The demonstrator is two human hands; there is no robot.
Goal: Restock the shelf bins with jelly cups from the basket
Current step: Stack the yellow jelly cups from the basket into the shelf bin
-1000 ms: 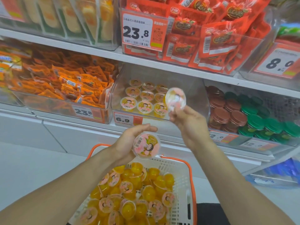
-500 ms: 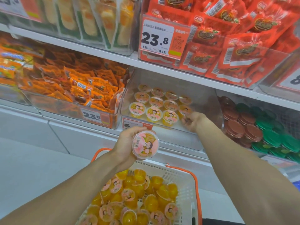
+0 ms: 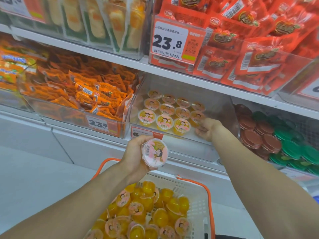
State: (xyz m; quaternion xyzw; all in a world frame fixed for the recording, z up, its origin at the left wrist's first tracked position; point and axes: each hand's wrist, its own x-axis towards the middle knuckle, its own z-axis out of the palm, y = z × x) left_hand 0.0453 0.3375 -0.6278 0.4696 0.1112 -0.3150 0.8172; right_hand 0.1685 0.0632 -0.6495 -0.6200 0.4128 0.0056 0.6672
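The right hand [image 3: 206, 129] is reaching into the clear shelf bin [image 3: 222, 107], its fingers curled beside the front-row jelly cups [image 3: 164, 121]; whether they are gripping a cup cannot be told. The left hand [image 3: 136, 156] is gripping another jelly cup [image 3: 155, 152] above the basket [image 3: 198, 192]. Good practice: seating each cup lid-up, flush against its row, before letting go.

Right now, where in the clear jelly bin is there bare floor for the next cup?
The clear plastic bin has bare floor right of the yellow jelly cup rows, where the right hand rests, and along the front wall. Left side is packed.
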